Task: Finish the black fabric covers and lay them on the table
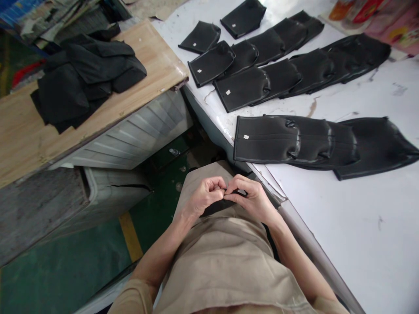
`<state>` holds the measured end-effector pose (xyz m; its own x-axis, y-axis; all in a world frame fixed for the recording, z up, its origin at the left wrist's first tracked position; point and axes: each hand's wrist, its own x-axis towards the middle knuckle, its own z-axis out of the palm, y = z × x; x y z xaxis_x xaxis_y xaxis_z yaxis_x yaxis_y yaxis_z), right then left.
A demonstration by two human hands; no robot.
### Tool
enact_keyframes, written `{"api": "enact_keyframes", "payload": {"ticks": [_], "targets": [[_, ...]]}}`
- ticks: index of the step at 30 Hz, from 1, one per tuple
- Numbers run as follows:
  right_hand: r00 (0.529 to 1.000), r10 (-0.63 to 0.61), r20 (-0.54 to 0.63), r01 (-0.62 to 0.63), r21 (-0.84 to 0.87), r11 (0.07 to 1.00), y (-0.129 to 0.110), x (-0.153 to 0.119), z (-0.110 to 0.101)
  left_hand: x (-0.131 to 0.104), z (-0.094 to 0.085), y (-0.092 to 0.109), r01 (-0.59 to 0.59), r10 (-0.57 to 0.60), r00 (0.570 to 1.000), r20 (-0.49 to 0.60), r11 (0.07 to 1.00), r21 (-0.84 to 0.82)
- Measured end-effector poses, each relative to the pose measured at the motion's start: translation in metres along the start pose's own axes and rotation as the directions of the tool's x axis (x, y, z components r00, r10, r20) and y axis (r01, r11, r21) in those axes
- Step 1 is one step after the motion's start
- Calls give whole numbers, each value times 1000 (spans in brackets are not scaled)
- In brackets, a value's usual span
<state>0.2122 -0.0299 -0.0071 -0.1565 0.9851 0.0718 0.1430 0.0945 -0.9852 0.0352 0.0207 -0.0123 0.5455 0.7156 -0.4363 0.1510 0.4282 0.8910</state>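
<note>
Over my lap, my left hand [211, 194] and my right hand [247, 194] meet with their fingertips pinched together. Between them they grip a black piece of material [214, 208], mostly hidden by the fingers and resting on the beige cloth of my clothing. Its edge shows between my right thumb and forefinger. Closest to my hands on the white table lies a row of overlapping black padded panels [265, 148], the front one with a small pale sticker.
More overlapping black panels [244, 91] lie farther back on the white table [360, 226]. To the left, a pile of black pieces [78, 74] rests on a wooden board [157, 56]. Below it stands a grey bin [111, 192]. Colourful packaging [369, 17] sits at the far right.
</note>
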Motion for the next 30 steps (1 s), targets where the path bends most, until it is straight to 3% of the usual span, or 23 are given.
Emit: {"api": "enact_keyframes", "payload": {"ticks": [5,12,18,23,30], "targets": [[999,44,-1,-44,1,999,-1,0,1,-3,3,-1,13,-13,999,-36,1000,0],[979,204,-23,-205,-6,979,-1,0,2,-5,5,2,18,-17,998,-62,1000,19],[971,236,-44,-236,-3,972,-1,0,2,-5,1,4,-114,124,991,-57,981,156],[963,266,-44,-264,48,963,-3,1,3,-8,-3,3,-151,180,981,-77,946,286],[952,305,-34,-298,129,946,4,2,2,-7,-6,-2,-75,74,997,16,992,97]]}}
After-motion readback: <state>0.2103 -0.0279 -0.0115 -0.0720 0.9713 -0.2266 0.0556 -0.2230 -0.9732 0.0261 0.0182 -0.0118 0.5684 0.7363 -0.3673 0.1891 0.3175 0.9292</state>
